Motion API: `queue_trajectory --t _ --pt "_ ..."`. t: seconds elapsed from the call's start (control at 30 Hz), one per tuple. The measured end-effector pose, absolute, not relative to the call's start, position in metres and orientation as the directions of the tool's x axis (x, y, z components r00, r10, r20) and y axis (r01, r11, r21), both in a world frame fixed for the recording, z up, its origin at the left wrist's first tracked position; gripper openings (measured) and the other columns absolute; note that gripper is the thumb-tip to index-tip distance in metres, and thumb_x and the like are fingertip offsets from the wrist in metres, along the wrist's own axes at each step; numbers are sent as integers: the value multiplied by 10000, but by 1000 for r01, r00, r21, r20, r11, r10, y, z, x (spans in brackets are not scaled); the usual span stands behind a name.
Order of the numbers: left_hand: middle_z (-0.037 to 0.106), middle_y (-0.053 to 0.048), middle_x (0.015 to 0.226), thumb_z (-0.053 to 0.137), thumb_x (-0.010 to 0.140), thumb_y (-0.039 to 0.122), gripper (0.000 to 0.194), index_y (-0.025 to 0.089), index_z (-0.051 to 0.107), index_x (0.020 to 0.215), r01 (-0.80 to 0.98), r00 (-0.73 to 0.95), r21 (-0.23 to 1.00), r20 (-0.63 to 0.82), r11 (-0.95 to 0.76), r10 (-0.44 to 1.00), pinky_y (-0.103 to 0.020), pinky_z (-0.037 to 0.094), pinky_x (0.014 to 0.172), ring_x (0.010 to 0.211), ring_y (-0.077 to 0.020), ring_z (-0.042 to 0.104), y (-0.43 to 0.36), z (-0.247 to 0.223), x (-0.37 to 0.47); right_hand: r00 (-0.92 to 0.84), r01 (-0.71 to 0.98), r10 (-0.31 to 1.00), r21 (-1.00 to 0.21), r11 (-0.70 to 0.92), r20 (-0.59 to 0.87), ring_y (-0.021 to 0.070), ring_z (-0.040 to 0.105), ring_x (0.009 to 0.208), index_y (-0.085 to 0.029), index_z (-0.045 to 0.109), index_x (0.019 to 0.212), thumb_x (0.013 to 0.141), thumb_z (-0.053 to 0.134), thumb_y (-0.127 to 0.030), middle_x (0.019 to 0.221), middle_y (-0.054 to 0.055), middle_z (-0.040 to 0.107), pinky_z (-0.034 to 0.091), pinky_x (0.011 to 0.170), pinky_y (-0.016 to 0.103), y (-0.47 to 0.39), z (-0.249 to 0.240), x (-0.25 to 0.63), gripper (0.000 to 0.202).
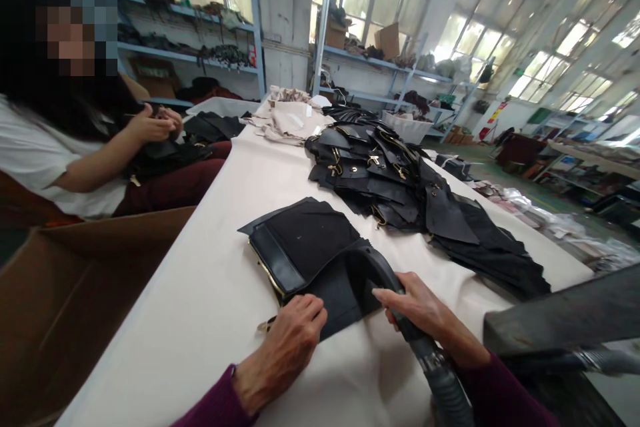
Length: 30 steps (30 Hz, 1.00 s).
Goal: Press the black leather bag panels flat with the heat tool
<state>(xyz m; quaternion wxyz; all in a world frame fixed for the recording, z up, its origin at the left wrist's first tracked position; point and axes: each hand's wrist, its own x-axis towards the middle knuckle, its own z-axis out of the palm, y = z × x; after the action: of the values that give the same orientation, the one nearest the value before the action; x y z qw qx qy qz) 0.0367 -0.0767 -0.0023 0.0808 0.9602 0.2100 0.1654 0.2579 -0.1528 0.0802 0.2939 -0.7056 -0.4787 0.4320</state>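
Observation:
A black leather and fabric piece (320,240) with a gold zipper along its left edge lies on the pale-covered table (200,307). My left hand (295,330) pinches the near edge of this piece, beside a gold zipper pull (265,325). Wrapped round a black curved nozzle (387,273) is my right hand (417,303); the nozzle's wide end rests at the right part of the piece, partly under a raised flap. A ribbed hose (447,380) runs from the nozzle toward the bottom edge.
Black pieces with gold hardware (375,167) are heaped beyond, beside beige pieces (293,117). A seated person (100,160) handles black material at the left, behind an open cardboard box (90,287). A dark metal beam (560,313) juts in at the right.

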Motion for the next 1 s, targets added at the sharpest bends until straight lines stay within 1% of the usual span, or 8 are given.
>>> queue_trajectory --t 0.17,0.43,0.63,0.73,0.8,0.87,0.93,1.0 --pt "562 -56 884 407 838 70 182 173 555 866 312 843 294 354 -904 406 -326 463 754 839 -180 522 -72 -16 33 183 414 922 -824 -388 -342 70 527 409 -152 575 730 882 556 -350 527 -92 543 441 406 200 -135 74 273 250" --pt "567 -57 851 400 820 55 203 178 561 841 309 830 277 389 -910 400 -315 476 755 825 -174 536 -70 -13 36 402 432 888 -809 -399 -223 86 520 423 -164 537 675 862 543 -366 514 -69 541 403 412 205 -135 101 299 275" --pt "551 -44 769 405 821 48 192 162 545 756 348 859 252 300 -903 415 -296 472 684 738 -162 522 -70 -3 40 423 404 865 -799 -446 -269 99 506 418 -172 527 673 827 537 -399 503 -40 557 371 384 194 -185 120 293 275" --pt "561 -58 856 411 826 48 189 158 560 862 360 812 245 392 -900 432 -294 472 746 816 -165 526 -65 1 43 403 416 860 -775 -476 -313 92 495 387 -173 523 640 807 574 -391 459 -47 552 362 370 184 -212 114 284 280" --pt "552 -81 972 429 826 58 203 149 554 957 400 742 222 491 -889 456 -313 456 828 922 -183 514 -60 6 47 373 414 862 -770 -486 -344 100 514 392 -174 526 663 811 571 -403 464 -50 555 383 378 186 -223 104 280 276" --pt "531 -97 1048 450 829 87 224 140 539 1028 500 668 190 536 -845 515 -335 435 874 989 -205 491 -55 11 55 337 407 867 -774 -485 -366 109 533 404 -179 522 700 816 560 -408 483 -52 557 407 391 195 -227 91 277 259" --pt "536 -97 1011 468 835 131 206 136 539 1028 628 623 156 487 -763 613 -349 443 832 950 -218 496 -53 16 63 304 400 876 -784 -475 -375 117 540 409 -186 511 728 817 551 -412 493 -54 554 413 393 202 -224 78 275 246" --pt "543 -83 909 475 834 150 143 140 554 952 729 589 117 394 -674 706 -352 450 744 848 -218 505 -55 16 71 281 404 885 -791 -460 -371 121 536 402 -193 490 715 816 537 -427 486 -52 547 407 388 208 -217 70 274 259"
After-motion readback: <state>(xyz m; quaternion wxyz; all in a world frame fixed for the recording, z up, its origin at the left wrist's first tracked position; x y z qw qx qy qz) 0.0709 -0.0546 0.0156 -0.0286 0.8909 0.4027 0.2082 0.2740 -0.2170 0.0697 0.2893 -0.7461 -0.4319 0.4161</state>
